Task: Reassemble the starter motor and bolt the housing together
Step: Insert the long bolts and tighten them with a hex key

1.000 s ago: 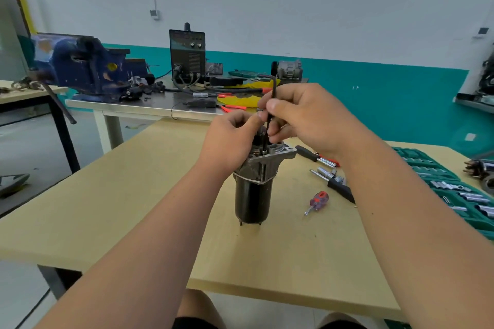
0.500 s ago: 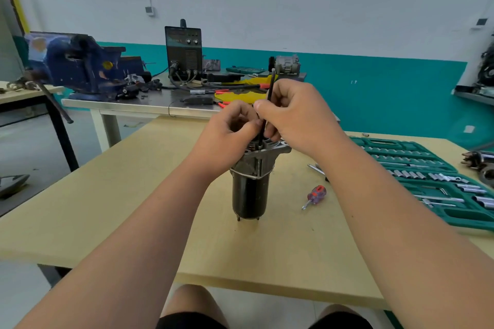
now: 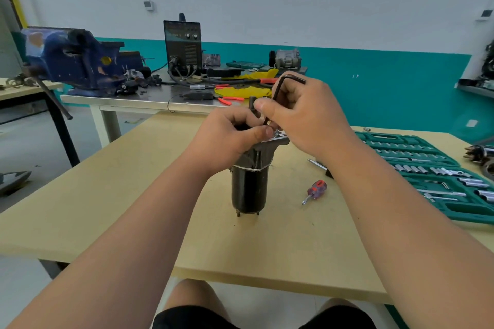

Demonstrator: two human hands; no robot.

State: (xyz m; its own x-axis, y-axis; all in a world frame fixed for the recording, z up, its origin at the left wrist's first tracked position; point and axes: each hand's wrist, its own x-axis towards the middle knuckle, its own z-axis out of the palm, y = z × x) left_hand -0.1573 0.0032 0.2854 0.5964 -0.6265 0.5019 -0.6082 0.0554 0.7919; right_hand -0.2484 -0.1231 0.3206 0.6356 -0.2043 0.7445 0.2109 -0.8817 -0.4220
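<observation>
Most of it looks done: starter motor (image 3: 250, 184) standing upright mid-counter (image 3: 112, 195), your left hand (image 3: 227, 139) clamped round its top housing, right hand (image 3: 302, 117) pinching the hex key (image 3: 278, 93) at 12 o'clock, bolts still need tightening.

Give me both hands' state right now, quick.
Left hand: closed on the starter motor top.
Right hand: closed on the hex key.
</observation>
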